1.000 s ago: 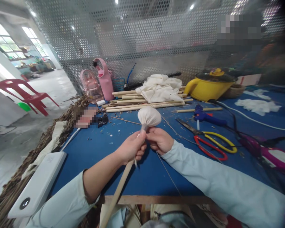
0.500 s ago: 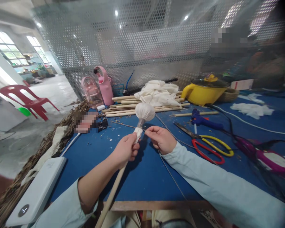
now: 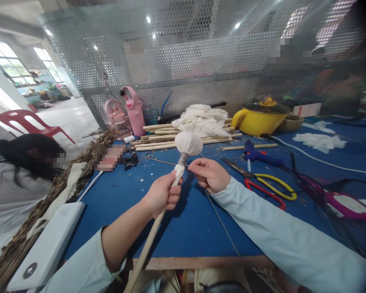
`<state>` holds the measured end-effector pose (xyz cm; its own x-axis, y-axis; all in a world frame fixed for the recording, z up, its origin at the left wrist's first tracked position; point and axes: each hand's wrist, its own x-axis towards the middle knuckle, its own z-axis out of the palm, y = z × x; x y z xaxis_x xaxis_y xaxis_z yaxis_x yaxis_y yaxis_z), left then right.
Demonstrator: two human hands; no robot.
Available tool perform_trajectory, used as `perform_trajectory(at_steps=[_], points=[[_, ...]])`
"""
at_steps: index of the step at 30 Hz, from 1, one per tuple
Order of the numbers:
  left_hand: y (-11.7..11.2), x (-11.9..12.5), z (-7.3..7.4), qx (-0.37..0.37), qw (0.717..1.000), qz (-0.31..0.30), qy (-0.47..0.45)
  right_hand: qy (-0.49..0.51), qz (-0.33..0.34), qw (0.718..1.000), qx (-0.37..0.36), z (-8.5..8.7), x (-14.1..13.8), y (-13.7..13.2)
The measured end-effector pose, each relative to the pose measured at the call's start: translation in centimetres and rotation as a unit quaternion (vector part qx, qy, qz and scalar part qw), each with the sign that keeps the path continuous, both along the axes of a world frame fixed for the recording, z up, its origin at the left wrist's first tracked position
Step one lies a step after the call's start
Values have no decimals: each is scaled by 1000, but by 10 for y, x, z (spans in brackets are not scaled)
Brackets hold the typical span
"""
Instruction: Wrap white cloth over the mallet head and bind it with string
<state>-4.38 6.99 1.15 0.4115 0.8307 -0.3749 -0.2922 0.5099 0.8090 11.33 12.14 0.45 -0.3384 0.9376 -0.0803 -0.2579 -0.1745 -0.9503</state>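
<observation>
My left hand is wrapped round a wooden stick, just below its cloth-covered top. The stick slants up from the table's front edge. Its head is a round white cloth ball, gathered at the neck under a grey binding. Below the binding, white cloth lies against the stick, partly under my left thumb. To the right of the neck, my right hand pinches a thin grey wire pulled out from the stick. A loose length of wire hangs below that hand.
Scissors, a blue glue gun and a yellow pot stand to the right. Behind are wooden sticks and white cloth. A white power bank and pink bottle are left. A person's dark-haired head shows at far left.
My right hand has moved slightly right, away from the stick, with the wire. The cloth ball has shifted a little right. A person's head has come into view at the left.
</observation>
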Motion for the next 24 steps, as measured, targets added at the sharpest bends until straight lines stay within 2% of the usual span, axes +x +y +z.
perform_trajectory(at_steps=[3, 7, 19, 24], points=[[-1, -1, 0, 21, 999, -1, 45, 13, 12, 1000, -21, 6, 2, -2], [-2, -1, 1, 25, 998, 6, 56, 17, 3, 999, -36, 4, 3, 0], [-8, 4, 5, -12, 999, -5, -34, 12, 31, 999, -35, -5, 0, 2], [-4, -3, 2, -50, 989, -70, -118, 43, 86, 995, -39, -8, 0, 3]])
